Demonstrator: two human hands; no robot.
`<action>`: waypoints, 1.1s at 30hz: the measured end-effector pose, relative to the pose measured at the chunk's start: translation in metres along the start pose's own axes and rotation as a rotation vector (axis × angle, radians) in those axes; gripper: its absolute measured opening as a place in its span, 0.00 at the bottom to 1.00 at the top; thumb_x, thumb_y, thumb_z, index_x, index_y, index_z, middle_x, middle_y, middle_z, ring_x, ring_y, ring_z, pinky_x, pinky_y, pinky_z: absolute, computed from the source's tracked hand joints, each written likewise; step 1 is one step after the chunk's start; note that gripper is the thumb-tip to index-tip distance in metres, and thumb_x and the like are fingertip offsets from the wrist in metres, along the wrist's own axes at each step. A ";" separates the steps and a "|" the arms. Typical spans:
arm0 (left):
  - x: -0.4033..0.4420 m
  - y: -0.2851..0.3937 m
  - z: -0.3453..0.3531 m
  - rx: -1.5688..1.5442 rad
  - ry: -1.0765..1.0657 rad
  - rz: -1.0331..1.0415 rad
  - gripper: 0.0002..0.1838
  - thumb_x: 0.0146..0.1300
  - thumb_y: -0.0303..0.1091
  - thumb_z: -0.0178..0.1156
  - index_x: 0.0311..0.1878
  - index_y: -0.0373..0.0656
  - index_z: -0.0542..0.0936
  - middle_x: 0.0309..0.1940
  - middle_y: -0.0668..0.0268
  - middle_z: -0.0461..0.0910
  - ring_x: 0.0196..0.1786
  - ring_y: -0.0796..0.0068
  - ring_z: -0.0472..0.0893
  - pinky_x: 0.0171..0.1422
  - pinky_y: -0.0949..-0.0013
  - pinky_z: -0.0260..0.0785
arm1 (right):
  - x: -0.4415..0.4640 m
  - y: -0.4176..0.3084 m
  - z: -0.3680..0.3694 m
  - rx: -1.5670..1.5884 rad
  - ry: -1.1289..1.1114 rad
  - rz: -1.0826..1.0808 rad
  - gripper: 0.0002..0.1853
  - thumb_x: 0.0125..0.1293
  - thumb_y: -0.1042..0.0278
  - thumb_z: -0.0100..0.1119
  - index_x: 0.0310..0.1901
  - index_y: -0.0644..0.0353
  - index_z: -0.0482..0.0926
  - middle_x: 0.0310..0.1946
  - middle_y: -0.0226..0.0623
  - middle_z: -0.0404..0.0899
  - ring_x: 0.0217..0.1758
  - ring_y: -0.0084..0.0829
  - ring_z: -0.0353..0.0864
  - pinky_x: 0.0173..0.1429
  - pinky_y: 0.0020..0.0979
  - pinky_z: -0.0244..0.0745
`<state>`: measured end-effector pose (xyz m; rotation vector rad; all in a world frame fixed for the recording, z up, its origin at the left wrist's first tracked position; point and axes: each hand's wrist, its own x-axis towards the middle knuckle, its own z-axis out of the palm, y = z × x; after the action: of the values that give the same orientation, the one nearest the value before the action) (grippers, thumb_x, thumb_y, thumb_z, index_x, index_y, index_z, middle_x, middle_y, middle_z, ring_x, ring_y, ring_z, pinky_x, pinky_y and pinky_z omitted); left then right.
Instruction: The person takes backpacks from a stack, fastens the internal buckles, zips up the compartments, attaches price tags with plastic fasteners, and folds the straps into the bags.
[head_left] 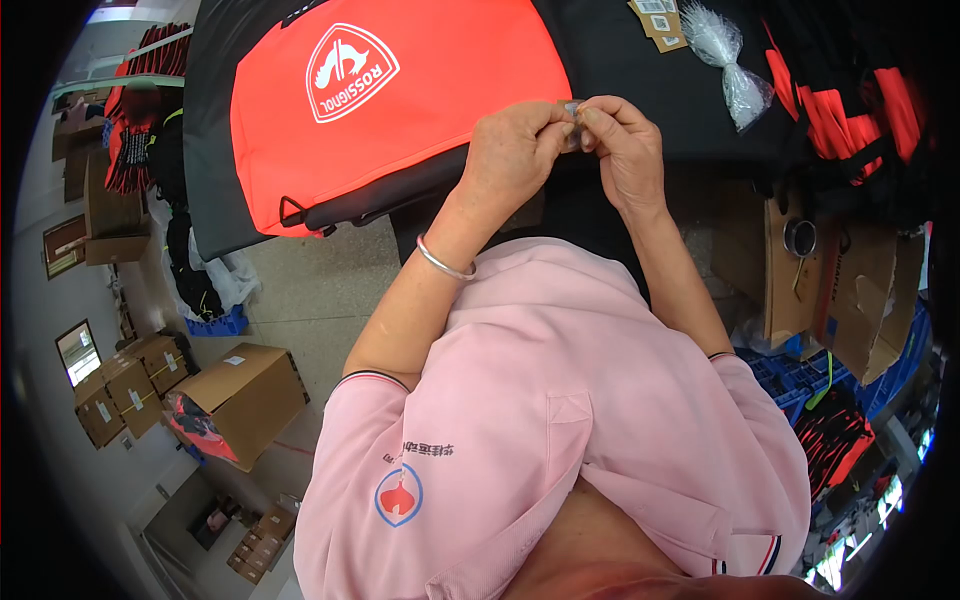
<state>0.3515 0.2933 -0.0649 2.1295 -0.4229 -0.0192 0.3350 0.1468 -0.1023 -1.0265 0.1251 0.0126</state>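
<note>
My left hand (510, 150), with a silver bangle at its wrist, is closed in a pinch. Facing it, my right hand (628, 150) pinches too, and the fingertips of both hands nearly meet. Between them is a small translucent grey piece (573, 130); its kind is too hidden to tell. The hands are above the lower right edge of a bright orange-red bag (430, 90) with a white Rossignol logo and black trim. The bag lies on a black table surface (660, 110).
Brown labels (660, 24) and a tied bundle of clear plastic strands (737, 80) lie at the table's far right. Orange and black bags (835, 120) are beyond. Open cartons (790, 270) stand right, another carton (245, 395) on the floor at left. A blue crate (218, 322) holds black items.
</note>
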 end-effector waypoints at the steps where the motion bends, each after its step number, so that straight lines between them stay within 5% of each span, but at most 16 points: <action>1: 0.000 0.002 -0.001 -0.084 -0.014 -0.044 0.05 0.59 0.25 0.58 0.38 0.37 0.81 0.26 0.62 0.81 0.29 0.77 0.80 0.35 0.75 0.71 | 0.000 0.001 -0.001 0.000 0.000 0.000 0.05 0.62 0.73 0.60 0.37 0.65 0.81 0.27 0.27 0.77 0.27 0.14 0.70 0.32 0.17 0.65; 9: -0.001 -0.006 -0.005 -0.194 -0.040 -0.070 0.11 0.62 0.22 0.51 0.46 0.38 0.81 0.30 0.67 0.77 0.36 0.80 0.76 0.45 0.78 0.69 | 0.002 -0.001 0.000 -0.111 -0.002 -0.005 0.04 0.63 0.74 0.56 0.35 0.64 0.79 0.25 0.27 0.76 0.27 0.14 0.71 0.32 0.17 0.66; 14: -0.002 -0.001 -0.006 -0.344 -0.040 -0.167 0.20 0.62 0.21 0.52 0.59 0.38 0.70 0.30 0.69 0.76 0.37 0.83 0.75 0.46 0.77 0.70 | 0.003 0.003 -0.003 -0.075 -0.027 0.031 0.05 0.63 0.72 0.57 0.35 0.64 0.79 0.24 0.27 0.75 0.26 0.14 0.71 0.32 0.17 0.65; 26: 0.000 0.002 0.000 -0.367 0.025 -0.095 0.22 0.56 0.19 0.56 0.55 0.42 0.71 0.23 0.65 0.78 0.26 0.80 0.77 0.34 0.75 0.71 | 0.005 0.006 -0.009 -0.077 -0.112 0.035 0.05 0.62 0.72 0.60 0.36 0.65 0.81 0.27 0.28 0.78 0.27 0.15 0.72 0.33 0.18 0.68; 33: -0.001 0.007 -0.005 -0.278 -0.037 -0.119 0.24 0.57 0.18 0.55 0.59 0.43 0.69 0.25 0.69 0.77 0.30 0.84 0.76 0.38 0.78 0.71 | 0.005 0.007 -0.011 -0.069 -0.102 0.037 0.05 0.61 0.73 0.60 0.36 0.65 0.80 0.28 0.29 0.78 0.28 0.16 0.72 0.33 0.19 0.69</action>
<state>0.3498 0.2938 -0.0565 1.8787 -0.2960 -0.1761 0.3387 0.1410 -0.1140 -1.0907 0.0513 0.1030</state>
